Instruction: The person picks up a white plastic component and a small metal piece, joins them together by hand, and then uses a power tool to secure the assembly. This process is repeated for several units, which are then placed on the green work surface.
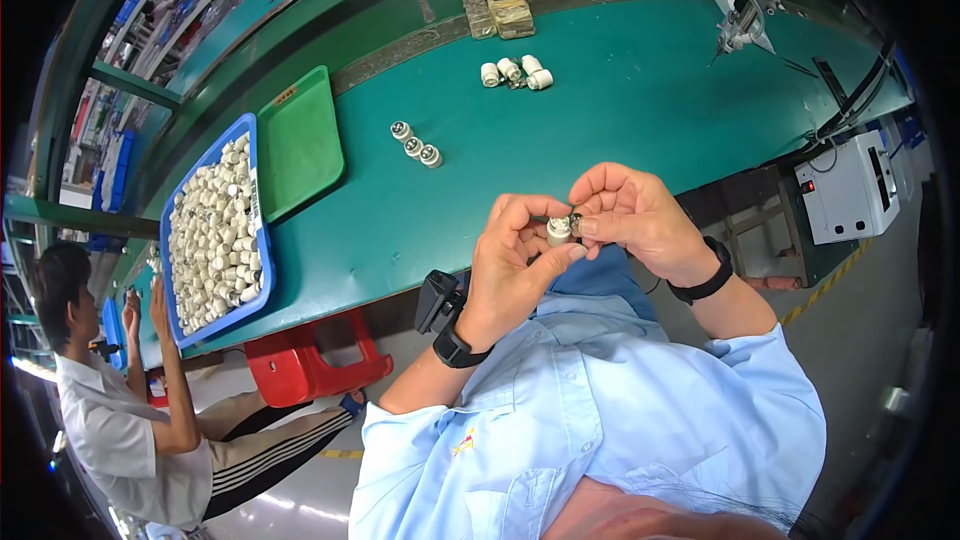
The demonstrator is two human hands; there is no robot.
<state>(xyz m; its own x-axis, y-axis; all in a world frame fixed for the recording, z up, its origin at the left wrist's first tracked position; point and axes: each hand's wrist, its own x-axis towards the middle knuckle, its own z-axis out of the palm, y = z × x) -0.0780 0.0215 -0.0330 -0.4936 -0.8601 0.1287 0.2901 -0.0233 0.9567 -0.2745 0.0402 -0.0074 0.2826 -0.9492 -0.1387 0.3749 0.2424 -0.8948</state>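
Note:
In front of my chest, at the near edge of the green bench, both hands meet around one small part. My left hand (508, 258) grips a white cylindrical fitting (558, 231) between thumb and fingers, its top end facing up. Thumb and forefinger of my right hand (645, 228) pinch a small dark metal piece (575, 221) against the side of that fitting's top; its exact shape is too small to tell. Three similar white fittings (413, 147) stand in a short row on the bench. Farther back lies a small group of several more (509, 69), with metal bits among them.
A blue tray (265, 250) heaped with white fittings sits at the left, beside a flat green tray (325, 130). A metal fixture (745, 25) stands back right, near a white box (848, 188). Another person (130, 400) works at left, near a red stool (310, 358).

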